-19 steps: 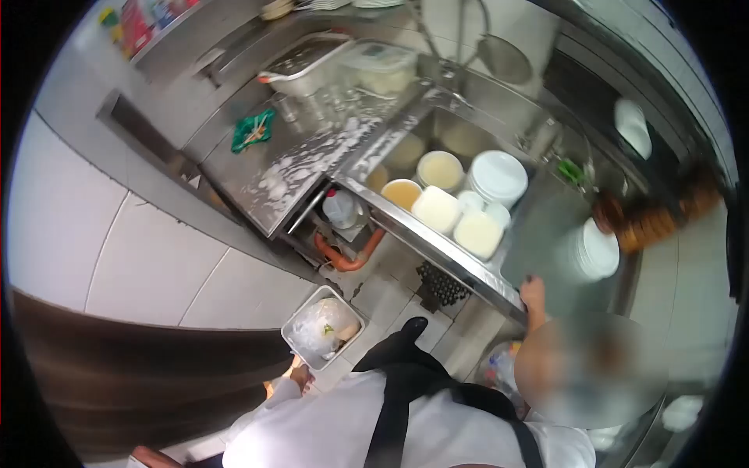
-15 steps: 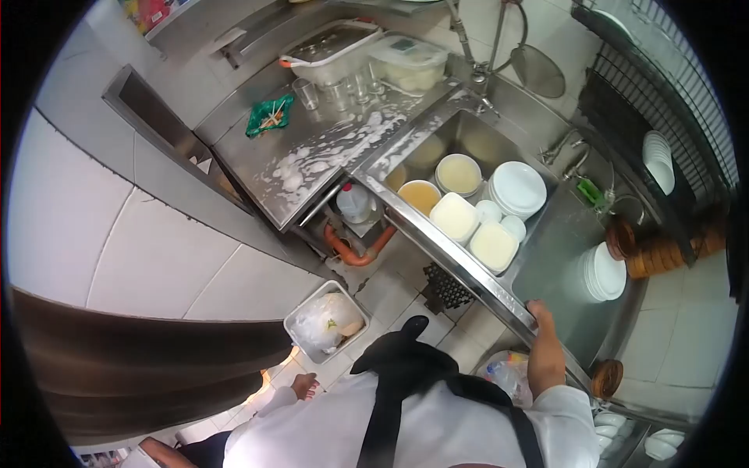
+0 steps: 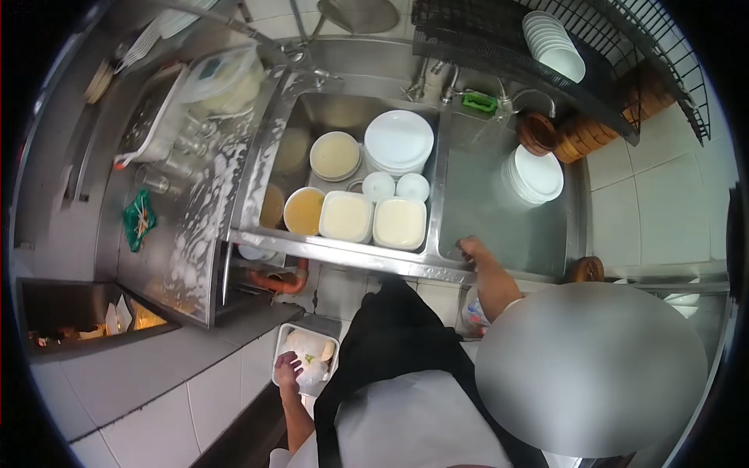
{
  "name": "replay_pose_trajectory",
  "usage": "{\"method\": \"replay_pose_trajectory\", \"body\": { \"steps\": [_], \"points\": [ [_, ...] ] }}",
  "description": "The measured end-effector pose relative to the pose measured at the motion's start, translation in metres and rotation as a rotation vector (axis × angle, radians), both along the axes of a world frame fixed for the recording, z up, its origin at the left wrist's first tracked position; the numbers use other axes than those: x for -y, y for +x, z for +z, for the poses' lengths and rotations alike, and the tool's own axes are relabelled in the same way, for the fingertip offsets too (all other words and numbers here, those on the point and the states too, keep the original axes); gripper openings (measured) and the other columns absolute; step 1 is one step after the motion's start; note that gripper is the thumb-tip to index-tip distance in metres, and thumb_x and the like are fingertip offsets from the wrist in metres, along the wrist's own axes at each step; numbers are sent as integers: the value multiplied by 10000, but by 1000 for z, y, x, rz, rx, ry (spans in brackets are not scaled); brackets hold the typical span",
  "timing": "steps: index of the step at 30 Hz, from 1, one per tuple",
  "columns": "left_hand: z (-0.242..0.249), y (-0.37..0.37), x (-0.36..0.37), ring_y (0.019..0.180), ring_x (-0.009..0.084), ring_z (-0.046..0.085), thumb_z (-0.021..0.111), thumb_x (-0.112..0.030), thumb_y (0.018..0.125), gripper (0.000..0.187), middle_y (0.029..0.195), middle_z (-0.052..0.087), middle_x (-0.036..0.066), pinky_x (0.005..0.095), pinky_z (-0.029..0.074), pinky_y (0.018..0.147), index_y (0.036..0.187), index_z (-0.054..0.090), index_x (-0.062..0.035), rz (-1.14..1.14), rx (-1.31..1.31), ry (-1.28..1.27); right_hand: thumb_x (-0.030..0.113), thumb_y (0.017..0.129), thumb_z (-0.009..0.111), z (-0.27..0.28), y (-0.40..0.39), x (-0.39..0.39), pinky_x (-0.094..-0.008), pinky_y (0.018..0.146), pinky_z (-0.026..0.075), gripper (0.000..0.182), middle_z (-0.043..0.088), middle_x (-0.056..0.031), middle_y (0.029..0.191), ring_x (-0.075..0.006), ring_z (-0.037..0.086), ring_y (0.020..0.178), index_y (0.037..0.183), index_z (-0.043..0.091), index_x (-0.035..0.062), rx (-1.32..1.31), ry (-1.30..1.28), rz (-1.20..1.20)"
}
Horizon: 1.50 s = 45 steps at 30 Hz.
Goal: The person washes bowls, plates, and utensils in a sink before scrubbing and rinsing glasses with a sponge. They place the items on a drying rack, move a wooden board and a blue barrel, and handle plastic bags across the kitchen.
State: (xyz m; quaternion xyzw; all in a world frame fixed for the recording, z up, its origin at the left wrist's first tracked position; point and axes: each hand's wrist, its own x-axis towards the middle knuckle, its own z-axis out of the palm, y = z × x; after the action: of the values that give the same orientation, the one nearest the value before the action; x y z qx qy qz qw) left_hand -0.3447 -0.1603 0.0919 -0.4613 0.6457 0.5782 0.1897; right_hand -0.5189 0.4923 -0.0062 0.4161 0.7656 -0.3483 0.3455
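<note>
My left hand (image 3: pixel 288 371) hangs over a light-coloured bin (image 3: pixel 335 327) on the floor, fingers apart and holding nothing. In the bin lies a whitish plastic bag (image 3: pixel 300 343). My right hand (image 3: pixel 470 249) is at the front edge of the right sink basin, just above the cloudy water (image 3: pixel 499 226). Its fingers are loosely bent, and no object shows in them. Left of it, the other basin (image 3: pixel 312 117) holds white plates (image 3: pixel 399 140), square tubs (image 3: pixel 346 216), round bowls (image 3: pixel 335 154) and a tub of yellowish liquid (image 3: pixel 304 210).
White plates (image 3: pixel 537 175) stand in the right basin near brown round containers (image 3: pixel 577 140). A black rack (image 3: pixel 499 47) with white bowls overhangs it. On the foamy counter (image 3: pixel 195 257) are glasses (image 3: pixel 156 181), a green bag (image 3: pixel 139 221) and plastic boxes. A blurred oval covers the lower right.
The view has turned towards the right, so the sink now lies straight ahead. My left hand has come up over the bin. My right hand stays by the sink's front edge.
</note>
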Motion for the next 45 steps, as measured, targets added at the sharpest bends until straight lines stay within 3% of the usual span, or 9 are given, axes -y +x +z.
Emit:
{"method": "replay_pose_trajectory", "body": {
  "steps": [5,9,11,13,16,18,26,38,45],
  "points": [
    [-5,-8,-22,842,230,627,535,-248,875,303,983,645,66,355,503,661,1126,614,-98,-13,198,10,264,798,618,-38,4,-61,-453,882,499,412,669,-242,1103,-378,649,1034,1082,660,-31,-55,184,-49],
    [-12,-17,-24,782,214,616,543,-264,873,302,977,637,59,345,490,612,1114,621,-99,-380,214,-64,206,774,631,-54,-31,-84,-458,880,494,377,669,-247,1064,-383,649,1013,1063,652,-36,-153,274,-145],
    [16,-36,-49,773,207,611,551,-266,870,304,975,636,59,336,485,604,1113,620,-98,-130,253,-49,176,762,637,-54,-76,-99,-460,878,492,362,670,-249,1045,-386,650,1003,1053,647,-39,-412,412,-269],
    [35,-56,-60,779,199,607,550,-270,878,297,978,635,61,326,485,610,1110,616,-96,-136,173,-45,138,811,616,-21,-131,-107,-467,783,495,275,670,-249,962,-389,657,920,1029,646,-27,-987,776,-455],
    [52,-80,-71,812,190,606,543,-257,893,267,977,632,59,317,487,634,1097,608,-98,-93,131,-54,86,817,577,103,-195,-151,-486,865,457,308,600,-257,1033,-413,573,913,1106,604,-17,-1248,729,-322],
    [62,-92,-81,828,190,607,543,-251,895,256,977,631,58,313,488,644,1092,606,-101,-95,80,-74,68,752,601,138,-233,-188,-484,913,437,357,586,-237,1074,-396,559,966,1102,613,-3,-1274,1131,-108],
    [45,-76,-98,818,197,618,535,-243,900,259,985,634,56,311,494,630,1104,608,-101,-135,159,-57,322,860,591,204,-296,-242,-496,1127,294,528,524,-189,1391,-386,385,1366,1338,563,99,-813,1090,319],
    [10,-3,-81,776,192,603,570,-249,925,231,961,639,47,342,469,610,1105,600,-107,19,367,-46,268,915,507,170,-266,-206,-521,984,350,349,500,-136,1324,-303,417,1265,1145,698,88,-326,1023,379],
    [11,-41,-87,796,197,615,565,-262,929,249,971,637,52,340,476,600,1115,603,-101,-66,316,-78,358,851,640,162,-279,-199,-509,1027,364,504,384,-173,1367,-357,416,1258,1234,619,31,-377,900,131]
  ]
}}
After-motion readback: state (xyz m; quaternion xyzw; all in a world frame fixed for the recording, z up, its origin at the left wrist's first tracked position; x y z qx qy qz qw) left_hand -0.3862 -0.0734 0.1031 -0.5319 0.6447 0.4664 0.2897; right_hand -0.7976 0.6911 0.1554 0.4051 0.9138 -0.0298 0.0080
